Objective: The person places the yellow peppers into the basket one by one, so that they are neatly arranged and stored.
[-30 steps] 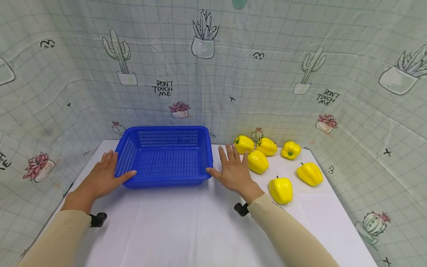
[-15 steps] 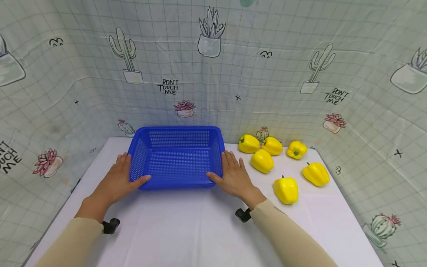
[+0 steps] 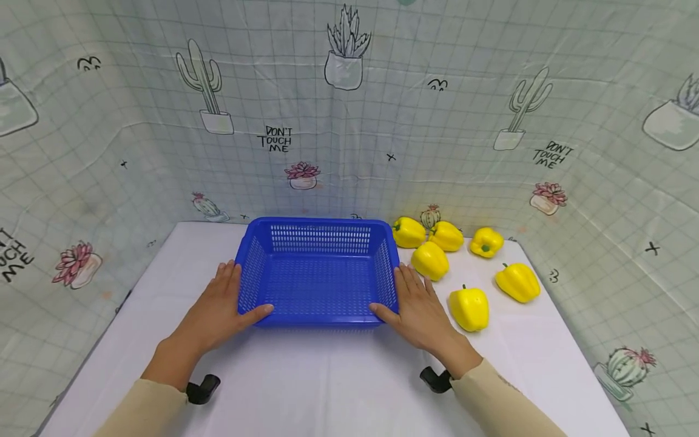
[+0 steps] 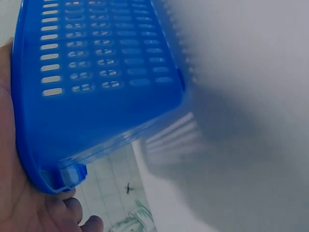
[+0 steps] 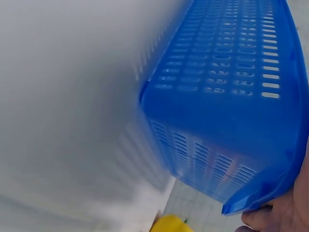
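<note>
The blue plastic basket (image 3: 319,273) sat on the white table (image 3: 327,388), slightly right of centre, rectangular, its walls and floor perforated with rows of small slots, rim smooth and rounded. Nothing lay inside it. My left hand (image 3: 218,306) lay flat against its left wall, fingers straight, thumb pressed along the near edge. My right hand (image 3: 417,303) did likewise on the right wall, thumb at the near right corner. Neither hand curled round the rim; the basket was pressed between two flat palms.

Six yellow bell peppers (image 3: 468,308) with green stems, glossy and lobed, lay on the table to the right of the basket, the nearest one just beside my right hand.

The backdrop cloth (image 3: 109,121) was a pale grid print with cacti and potted plants; the legible lettering read "DON'T TOUCH ME" (image 3: 275,139).

The wrist views were blurred, showing only slotted blue plastic.
</note>
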`<action>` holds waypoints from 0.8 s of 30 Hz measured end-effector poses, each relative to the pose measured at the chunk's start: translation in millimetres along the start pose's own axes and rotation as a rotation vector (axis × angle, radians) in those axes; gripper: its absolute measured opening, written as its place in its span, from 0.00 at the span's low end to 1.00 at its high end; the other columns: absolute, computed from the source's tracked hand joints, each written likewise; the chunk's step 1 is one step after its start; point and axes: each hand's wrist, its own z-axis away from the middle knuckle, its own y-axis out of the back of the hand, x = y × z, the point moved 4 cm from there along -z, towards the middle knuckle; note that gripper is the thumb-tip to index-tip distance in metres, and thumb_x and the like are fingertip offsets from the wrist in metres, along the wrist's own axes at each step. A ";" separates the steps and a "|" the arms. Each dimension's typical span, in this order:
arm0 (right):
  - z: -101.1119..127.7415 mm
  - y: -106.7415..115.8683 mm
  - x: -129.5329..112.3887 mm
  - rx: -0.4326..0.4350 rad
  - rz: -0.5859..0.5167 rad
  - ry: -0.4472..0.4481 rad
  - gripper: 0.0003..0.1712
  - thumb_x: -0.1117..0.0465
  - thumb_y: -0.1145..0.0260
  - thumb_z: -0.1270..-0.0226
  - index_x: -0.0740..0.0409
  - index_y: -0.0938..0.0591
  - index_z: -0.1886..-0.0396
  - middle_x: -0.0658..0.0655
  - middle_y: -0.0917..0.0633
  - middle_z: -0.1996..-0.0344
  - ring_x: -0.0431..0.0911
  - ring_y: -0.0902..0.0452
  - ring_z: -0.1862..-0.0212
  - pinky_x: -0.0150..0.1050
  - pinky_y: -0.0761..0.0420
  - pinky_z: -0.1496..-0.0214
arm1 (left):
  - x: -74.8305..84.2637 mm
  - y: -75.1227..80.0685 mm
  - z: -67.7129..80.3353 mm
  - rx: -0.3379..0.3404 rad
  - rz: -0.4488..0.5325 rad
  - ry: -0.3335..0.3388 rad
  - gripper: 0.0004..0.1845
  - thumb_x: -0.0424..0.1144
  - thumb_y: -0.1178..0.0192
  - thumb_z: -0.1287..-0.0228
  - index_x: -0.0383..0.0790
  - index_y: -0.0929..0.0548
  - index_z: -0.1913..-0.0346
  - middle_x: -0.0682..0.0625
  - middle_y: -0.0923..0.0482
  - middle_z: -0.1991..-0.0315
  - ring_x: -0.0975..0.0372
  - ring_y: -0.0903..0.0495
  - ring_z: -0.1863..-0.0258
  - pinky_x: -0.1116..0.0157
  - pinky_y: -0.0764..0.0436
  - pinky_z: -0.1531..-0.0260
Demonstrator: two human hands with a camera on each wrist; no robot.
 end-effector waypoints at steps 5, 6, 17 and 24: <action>24.0 4.5 12.4 0.007 0.013 -0.014 0.62 0.22 0.49 0.27 0.66 0.48 0.15 0.67 0.49 0.15 0.63 0.54 0.14 0.69 0.55 0.16 | 18.0 -8.0 6.3 0.003 0.001 -0.031 0.70 0.81 0.46 0.37 0.22 0.56 0.18 0.27 0.61 0.16 0.35 0.60 0.16 0.34 0.48 0.21; 28.4 4.9 14.0 0.011 0.016 -0.015 0.62 0.22 0.48 0.27 0.66 0.47 0.15 0.67 0.48 0.15 0.63 0.54 0.14 0.69 0.55 0.16 | 21.0 -9.1 8.1 0.002 -0.002 -0.034 0.71 0.82 0.46 0.38 0.23 0.56 0.17 0.27 0.61 0.16 0.35 0.60 0.16 0.34 0.47 0.21; 53.0 1.6 12.4 0.039 0.024 -0.012 0.61 0.24 0.44 0.27 0.68 0.44 0.16 0.70 0.42 0.17 0.65 0.49 0.16 0.69 0.53 0.16 | 31.6 -8.9 31.8 -0.014 -0.065 -0.043 0.70 0.79 0.40 0.39 0.21 0.51 0.19 0.25 0.54 0.17 0.33 0.54 0.17 0.35 0.44 0.21; 52.0 0.0 11.9 0.046 0.031 -0.006 0.61 0.24 0.44 0.27 0.68 0.44 0.16 0.70 0.43 0.17 0.65 0.48 0.16 0.69 0.53 0.16 | 25.8 -7.8 29.8 -0.022 -0.059 -0.065 0.72 0.79 0.38 0.42 0.22 0.52 0.18 0.25 0.55 0.17 0.32 0.54 0.17 0.34 0.45 0.22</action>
